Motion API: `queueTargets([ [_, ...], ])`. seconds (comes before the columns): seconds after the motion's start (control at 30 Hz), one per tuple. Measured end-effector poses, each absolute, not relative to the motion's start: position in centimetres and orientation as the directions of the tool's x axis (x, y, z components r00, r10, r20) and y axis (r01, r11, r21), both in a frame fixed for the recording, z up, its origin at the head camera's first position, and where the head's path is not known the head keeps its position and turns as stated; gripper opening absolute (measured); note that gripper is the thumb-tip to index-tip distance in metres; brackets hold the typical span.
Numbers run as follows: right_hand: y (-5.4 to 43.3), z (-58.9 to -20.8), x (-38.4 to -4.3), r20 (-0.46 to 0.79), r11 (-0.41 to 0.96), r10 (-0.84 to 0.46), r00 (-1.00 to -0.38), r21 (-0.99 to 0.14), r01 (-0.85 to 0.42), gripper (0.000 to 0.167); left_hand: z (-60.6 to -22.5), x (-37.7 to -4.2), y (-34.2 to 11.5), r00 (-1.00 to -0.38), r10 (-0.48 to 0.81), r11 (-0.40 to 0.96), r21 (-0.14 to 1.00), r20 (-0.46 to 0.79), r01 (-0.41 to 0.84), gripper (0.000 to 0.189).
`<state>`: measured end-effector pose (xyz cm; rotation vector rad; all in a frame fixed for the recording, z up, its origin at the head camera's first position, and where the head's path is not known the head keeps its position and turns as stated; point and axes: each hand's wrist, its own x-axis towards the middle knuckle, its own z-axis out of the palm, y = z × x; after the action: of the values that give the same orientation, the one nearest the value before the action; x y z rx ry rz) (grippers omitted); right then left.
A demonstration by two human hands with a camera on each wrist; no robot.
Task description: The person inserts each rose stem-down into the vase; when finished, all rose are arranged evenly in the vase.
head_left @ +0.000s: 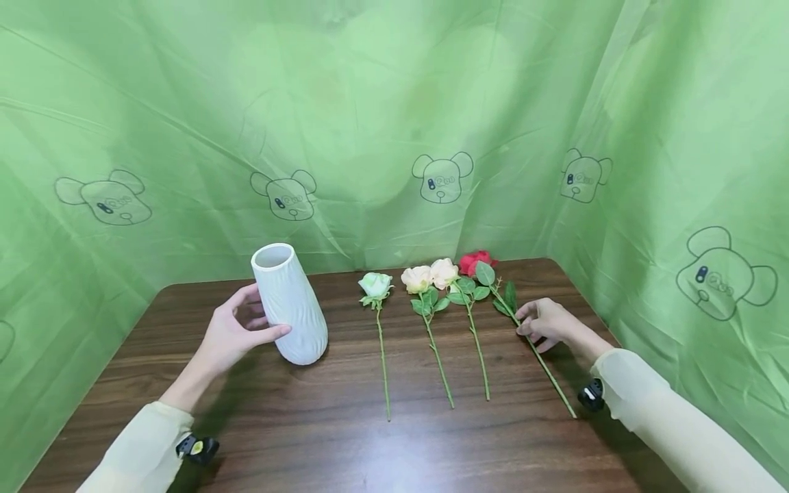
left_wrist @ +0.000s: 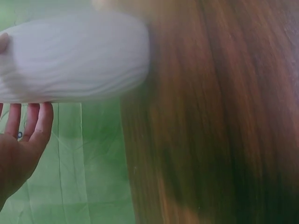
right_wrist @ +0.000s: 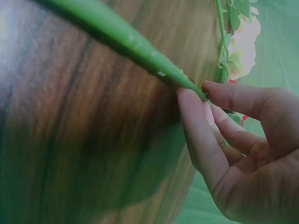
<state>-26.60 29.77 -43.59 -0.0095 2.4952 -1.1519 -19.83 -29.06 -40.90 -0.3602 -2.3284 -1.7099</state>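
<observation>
On the left, my left hand (head_left: pixel 229 330) holds a white ribbed vase (head_left: pixel 294 308), thumb on the near side and fingers behind it. The vase stands slightly tilted in the head view, its open mouth up. In the left wrist view the vase (left_wrist: pixel 79 56) lies across the picture, with fingers (left_wrist: pixel 43 123) along its side. At the right, my right hand (head_left: pixel 545 323) pinches the green stem of a red artificial rose (head_left: pixel 476 262) between thumb and fingertips. The right wrist view shows this stem (right_wrist: pixel 135 44) close up, running into the pinch.
Between the hands lie a pale green rose (head_left: pixel 375 285) and two cream-pink roses, one (head_left: pixel 416 279) left of the other (head_left: pixel 444 272), stems toward me. The dark wooden table (head_left: pixel 345 452) ends at a green curtain (head_left: pixel 370 137) with bear outlines.
</observation>
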Motion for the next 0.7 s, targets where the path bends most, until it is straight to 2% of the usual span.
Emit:
queueTargets([
  [0.4,30.3,-41.4,-26.5,-0.356,0.656,-0.255,-0.899,-0.747,0.109,0.038,-40.0,-19.2,-29.8,-0.977,0.088,0.354,0.911,0.193,0.212,0.081],
  [0.57,30.5,-40.5,-25.8,-0.357,0.649,-0.291,-0.888,-0.756,0.091,0.040,-39.8,-19.6,-29.4,-0.970,0.132,0.371,0.897,0.204,0.239,0.085],
  [0.7,30.6,-40.2,-25.1,-0.351,0.634,-0.315,-0.882,-0.769,0.080,0.048,-40.1,-20.2,-29.5,-0.962,0.153,0.374,0.888,0.226,0.268,0.079],
])
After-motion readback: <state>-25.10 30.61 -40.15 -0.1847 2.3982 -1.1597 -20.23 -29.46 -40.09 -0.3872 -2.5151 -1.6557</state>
